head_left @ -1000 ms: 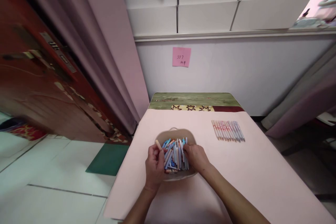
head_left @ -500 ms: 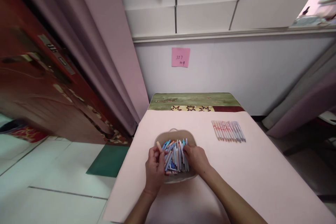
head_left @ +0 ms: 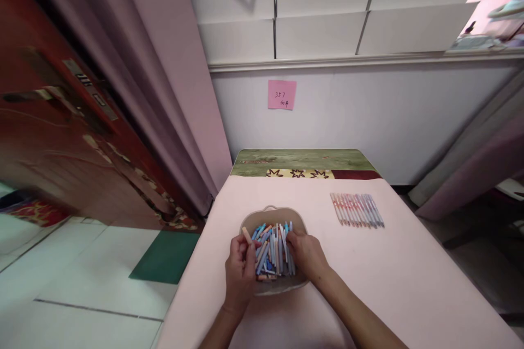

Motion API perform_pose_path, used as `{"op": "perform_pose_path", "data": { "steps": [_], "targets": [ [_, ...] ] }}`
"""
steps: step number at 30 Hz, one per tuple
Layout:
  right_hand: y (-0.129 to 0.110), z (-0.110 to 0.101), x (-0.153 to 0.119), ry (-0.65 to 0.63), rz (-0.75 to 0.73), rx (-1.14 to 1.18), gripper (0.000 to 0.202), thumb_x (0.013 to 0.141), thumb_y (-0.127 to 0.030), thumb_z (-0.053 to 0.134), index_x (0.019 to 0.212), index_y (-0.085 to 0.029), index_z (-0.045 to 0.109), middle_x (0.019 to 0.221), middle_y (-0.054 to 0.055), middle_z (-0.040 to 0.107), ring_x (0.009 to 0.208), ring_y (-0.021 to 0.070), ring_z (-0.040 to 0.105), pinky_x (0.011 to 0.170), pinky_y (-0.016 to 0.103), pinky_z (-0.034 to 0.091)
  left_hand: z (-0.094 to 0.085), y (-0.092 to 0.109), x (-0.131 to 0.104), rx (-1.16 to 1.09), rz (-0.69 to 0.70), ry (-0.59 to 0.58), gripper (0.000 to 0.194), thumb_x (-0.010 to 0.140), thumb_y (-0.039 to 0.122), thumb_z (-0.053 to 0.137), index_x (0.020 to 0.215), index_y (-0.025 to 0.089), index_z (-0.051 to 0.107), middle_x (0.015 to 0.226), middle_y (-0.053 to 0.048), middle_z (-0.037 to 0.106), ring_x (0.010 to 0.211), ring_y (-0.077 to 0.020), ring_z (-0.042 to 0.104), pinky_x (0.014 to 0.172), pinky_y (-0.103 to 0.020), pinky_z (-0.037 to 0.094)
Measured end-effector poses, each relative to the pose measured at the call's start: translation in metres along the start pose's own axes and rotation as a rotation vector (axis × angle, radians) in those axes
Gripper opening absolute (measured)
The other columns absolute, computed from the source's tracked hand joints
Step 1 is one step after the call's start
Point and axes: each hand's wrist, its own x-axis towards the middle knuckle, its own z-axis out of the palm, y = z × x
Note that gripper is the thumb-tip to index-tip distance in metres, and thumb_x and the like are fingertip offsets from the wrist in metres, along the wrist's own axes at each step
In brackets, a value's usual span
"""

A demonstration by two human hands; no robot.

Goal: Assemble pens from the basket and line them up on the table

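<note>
A beige basket (head_left: 282,288) full of pens and markers, mostly blue, white and orange, stands on the pink-covered table (head_left: 352,278). At the basket's left side, my left hand (head_left: 241,264) pinches a light orange marker (head_left: 246,235), which tilts over the rim. My right hand (head_left: 305,253) reaches over the right rim with its fingers closed among the pens; what they grip, if anything, is hidden. To the right, a row of several pens (head_left: 357,210) with red, orange and grey tones lies side by side on the table.
A green patterned strip (head_left: 303,158) shows at the table's far end, below a wall with a pink note (head_left: 281,95). Left of the table are a red door (head_left: 61,136), a purple curtain (head_left: 164,103) and a green mat (head_left: 166,256).
The whole view has shifted slightly, so the table and basket appear a little lower. Both hands keep nearly the same places at the basket, the left still holding the orange marker.
</note>
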Motion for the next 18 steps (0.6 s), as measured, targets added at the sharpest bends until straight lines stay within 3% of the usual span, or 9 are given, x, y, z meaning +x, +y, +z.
{"op": "perform_pose_path", "data": {
  "steps": [7, 11, 14, 16, 18],
  "targets": [
    [0.000, -0.004, 0.000, 0.021, 0.010, 0.086, 0.023, 0.094, -0.023, 0.044, 0.094, -0.020, 0.067, 0.095, 0.008, 0.069, 0.085, 0.0180, 0.066, 0.071, 0.024, 0.042, -0.001, -0.006, 0.007, -0.085, -0.007, -0.007, 0.019, 0.087, 0.037, 0.053, 0.096, 0.021, 0.050, 0.082, -0.001, 0.067, 0.058, -0.0125, 0.054, 0.056, -0.025, 0.046],
    [0.008, -0.004, -0.001, 0.183, -0.039, 0.361, 0.019, 0.089, -0.021, 0.050, 0.089, -0.021, 0.069, 0.089, 0.004, 0.070, 0.084, 0.0161, 0.064, 0.074, 0.023, 0.043, -0.002, -0.001, 0.016, -0.205, -0.052, 0.023, 0.019, 0.085, 0.037, 0.056, 0.093, 0.021, 0.049, 0.080, -0.001, 0.067, 0.055, -0.0109, 0.053, 0.052, -0.023, 0.044],
    [0.017, -0.007, 0.001, 0.308, 0.004, 0.563, 0.020, 0.088, -0.023, 0.050, 0.087, -0.021, 0.070, 0.081, 0.002, 0.071, 0.076, 0.0157, 0.064, 0.070, 0.023, 0.044, -0.004, 0.005, 0.022, -0.270, -0.065, 0.097, 0.021, 0.083, 0.037, 0.058, 0.091, 0.021, 0.048, 0.077, -0.001, 0.068, 0.051, -0.0099, 0.052, 0.047, -0.021, 0.042],
    [0.020, -0.013, 0.004, 0.342, 0.048, 0.562, 0.021, 0.087, -0.024, 0.049, 0.088, -0.021, 0.070, 0.081, 0.002, 0.071, 0.076, 0.0158, 0.064, 0.069, 0.023, 0.044, -0.004, 0.006, 0.026, -0.277, -0.053, 0.132, 0.021, 0.082, 0.036, 0.059, 0.090, 0.021, 0.048, 0.077, -0.001, 0.068, 0.051, -0.0095, 0.051, 0.046, -0.020, 0.041],
    [0.019, -0.021, 0.011, 0.303, 0.049, 0.419, 0.022, 0.088, -0.022, 0.048, 0.090, -0.020, 0.069, 0.086, 0.003, 0.071, 0.081, 0.0158, 0.064, 0.072, 0.022, 0.044, -0.003, 0.004, 0.030, -0.263, -0.037, 0.136, 0.020, 0.082, 0.035, 0.059, 0.089, 0.021, 0.047, 0.077, -0.001, 0.068, 0.050, -0.0093, 0.051, 0.046, -0.020, 0.041]
  ]
}}
